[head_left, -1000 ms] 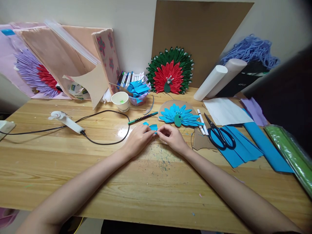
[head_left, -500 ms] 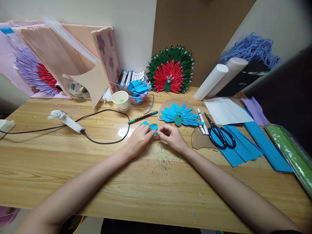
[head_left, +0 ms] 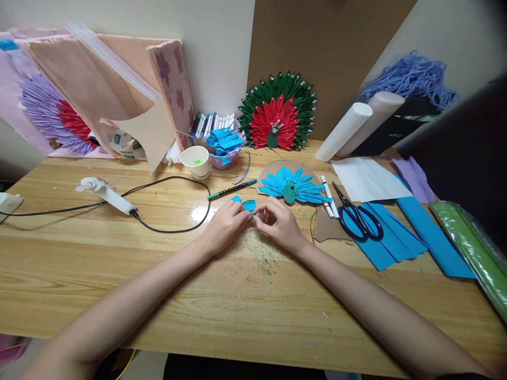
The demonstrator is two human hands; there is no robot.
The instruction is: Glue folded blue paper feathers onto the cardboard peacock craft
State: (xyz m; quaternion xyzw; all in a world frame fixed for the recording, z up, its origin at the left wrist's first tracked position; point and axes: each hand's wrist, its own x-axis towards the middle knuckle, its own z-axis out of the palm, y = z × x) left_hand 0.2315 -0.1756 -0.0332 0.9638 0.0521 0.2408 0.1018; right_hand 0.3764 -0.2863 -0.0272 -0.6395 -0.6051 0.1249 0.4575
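Observation:
My left hand (head_left: 225, 226) and my right hand (head_left: 279, 224) meet fingertip to fingertip over the middle of the wooden table (head_left: 119, 274). Both pinch a small blue paper piece (head_left: 250, 205) between them, fingers curled. Just behind lies a blue paper peacock (head_left: 292, 186) on a brown cardboard disc. A green pencil (head_left: 232, 190) lies to its left.
Black scissors (head_left: 358, 215) rest on blue paper sheets (head_left: 390, 240) to the right. A glue gun (head_left: 106, 193) with black cord lies left. A paper cup (head_left: 196, 161), a bowl of blue scraps (head_left: 224, 146), markers and a red-green peacock (head_left: 277, 113) stand at the back.
My right hand's fingers have curled in closer to the left fingertips on the blue piece. The view has shifted slightly downward.

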